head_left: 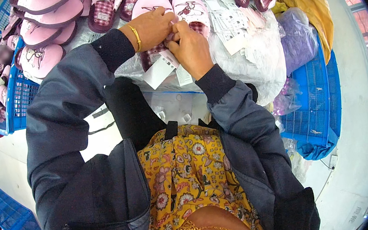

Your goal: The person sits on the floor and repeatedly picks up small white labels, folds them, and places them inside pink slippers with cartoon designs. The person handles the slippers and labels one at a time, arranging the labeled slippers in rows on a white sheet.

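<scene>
Two pink slippers with a dark printed figure lie side by side under my hands, the left slipper (151,4) partly covered and the right slipper (190,9) more exposed. My left hand (152,27) is closed over the left slipper, fingertips pinched at the gap between the pair. Right beside it, my right hand (191,49) is also closed, thumb and fingers pinched near the same spot. Whatever small thing sits between the fingertips is hidden. Below the hands, a white card tag (161,73) hangs over the left slipper's dark checked insole.
Stacked pink slippers (44,55) rise at the left, beside a blue crate (15,99) with more. Loose printed tags (229,22) lie to the right on the plastic-covered work surface (259,63). Yellow cloth (308,6) drapes over blue crates (312,96) at the far right.
</scene>
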The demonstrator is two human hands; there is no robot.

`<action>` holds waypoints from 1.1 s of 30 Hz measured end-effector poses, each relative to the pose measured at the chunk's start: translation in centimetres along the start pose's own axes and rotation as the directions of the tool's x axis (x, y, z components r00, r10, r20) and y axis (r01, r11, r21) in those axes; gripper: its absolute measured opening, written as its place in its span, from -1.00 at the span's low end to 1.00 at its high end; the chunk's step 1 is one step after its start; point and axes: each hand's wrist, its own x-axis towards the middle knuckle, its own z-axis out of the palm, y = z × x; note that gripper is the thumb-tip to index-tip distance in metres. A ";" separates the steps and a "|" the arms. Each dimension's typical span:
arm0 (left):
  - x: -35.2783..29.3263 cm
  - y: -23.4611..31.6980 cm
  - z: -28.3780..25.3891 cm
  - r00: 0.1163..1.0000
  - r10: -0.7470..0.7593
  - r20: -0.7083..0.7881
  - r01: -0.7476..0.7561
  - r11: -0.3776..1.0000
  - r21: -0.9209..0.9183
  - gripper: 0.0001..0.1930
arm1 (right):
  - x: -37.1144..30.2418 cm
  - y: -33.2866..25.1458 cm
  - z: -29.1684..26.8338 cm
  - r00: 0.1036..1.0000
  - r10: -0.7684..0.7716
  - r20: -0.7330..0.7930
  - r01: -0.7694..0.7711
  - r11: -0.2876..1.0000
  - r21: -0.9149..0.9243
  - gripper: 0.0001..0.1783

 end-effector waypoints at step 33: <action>-1.7 3.0 -1.9 0.814 -0.371 -0.447 0.229 0.912 -0.339 -0.90 | -5.3 0.5 -4.7 0.973 0.200 0.115 -0.222 0.948 0.230 -0.53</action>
